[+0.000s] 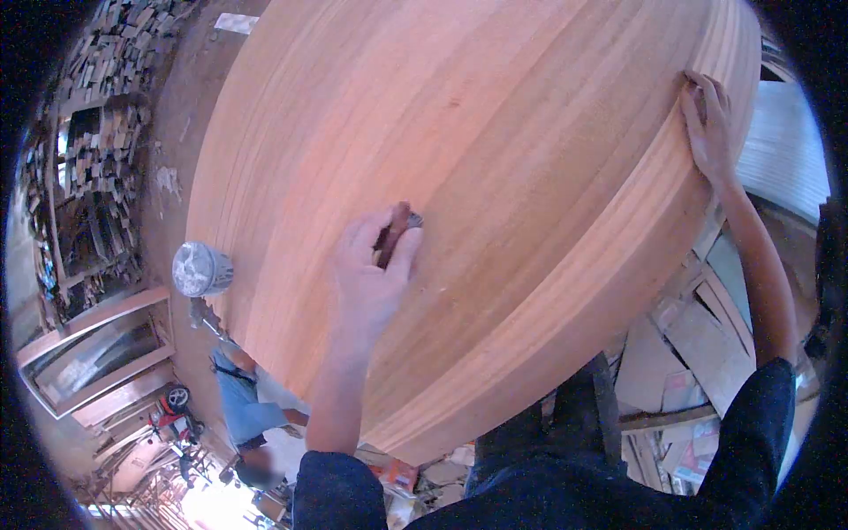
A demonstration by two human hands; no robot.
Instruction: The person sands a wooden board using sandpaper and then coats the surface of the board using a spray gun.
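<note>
A large wooden panel (pixel 459 177) with a moulded, curved edge fills the middle of the head view. My left hand (pixel 380 247) is over its surface, fingers closed around a small reddish-brown piece (pixel 397 228), its far end darker grey; what kind of piece it is I cannot tell. At the right, my right hand (pixel 708 128) rests on the panel's moulded edge, its fingers bent, and I cannot make out anything under them.
A whitish tub (pixel 202 269) stands at the panel's left edge. Beyond it a person in blue (pixel 243 397) bends near the panel. Stacked wood pieces (pixel 106 168) and a wooden frame (pixel 97 349) lie left; boards (pixel 707 344) lie lower right.
</note>
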